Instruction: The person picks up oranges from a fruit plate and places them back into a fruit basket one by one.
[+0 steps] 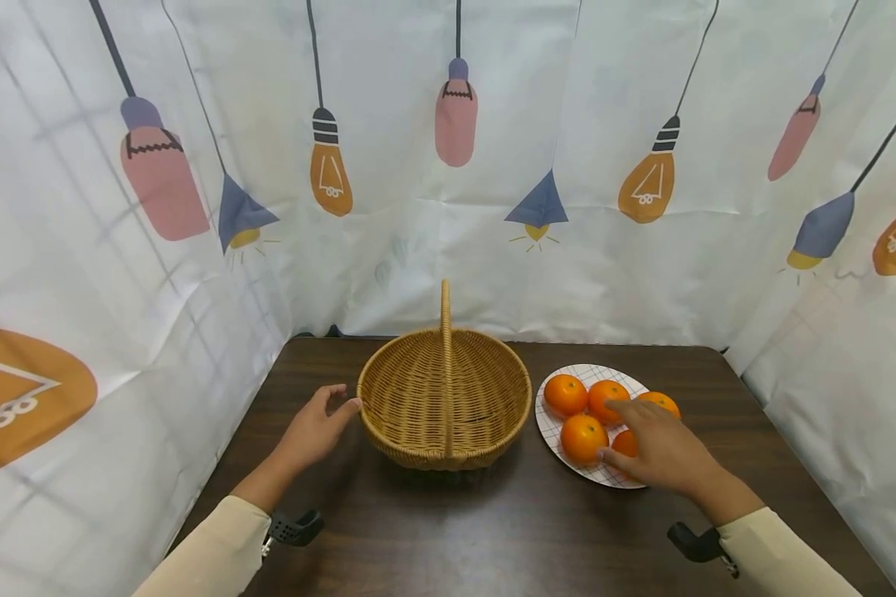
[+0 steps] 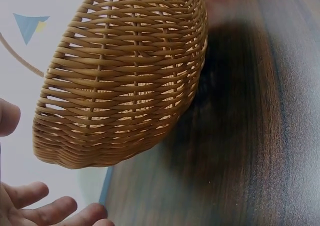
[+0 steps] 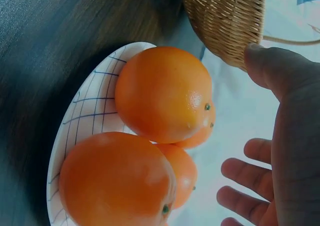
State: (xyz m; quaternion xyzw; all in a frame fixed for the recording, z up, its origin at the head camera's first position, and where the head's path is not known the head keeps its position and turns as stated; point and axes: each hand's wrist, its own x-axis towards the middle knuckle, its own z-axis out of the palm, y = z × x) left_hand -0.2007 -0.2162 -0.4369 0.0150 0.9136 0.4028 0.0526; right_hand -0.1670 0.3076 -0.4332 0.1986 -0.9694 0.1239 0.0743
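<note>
A wicker basket (image 1: 403,448) with a tall arched handle stands in the middle of the dark table. At its left rim is my left hand (image 1: 315,427), thumb and fingers spread; in the left wrist view the fingers (image 2: 52,211) are apart from the woven side. To the right of the basket several oranges (image 1: 584,439) lie on a white plate (image 1: 548,427) with a blue grid pattern. Over the plate's right side hovers my right hand (image 1: 668,448), partly hiding the oranges beneath. Its fingers (image 3: 247,176) are extended and hold nothing in the right wrist view.
The brown table (image 1: 433,539) runs to a white curtain (image 1: 388,274) printed with lamps, which hangs along the back and both sides. Dark bands (image 1: 294,528) circle both wrists below cream sleeves (image 1: 216,539).
</note>
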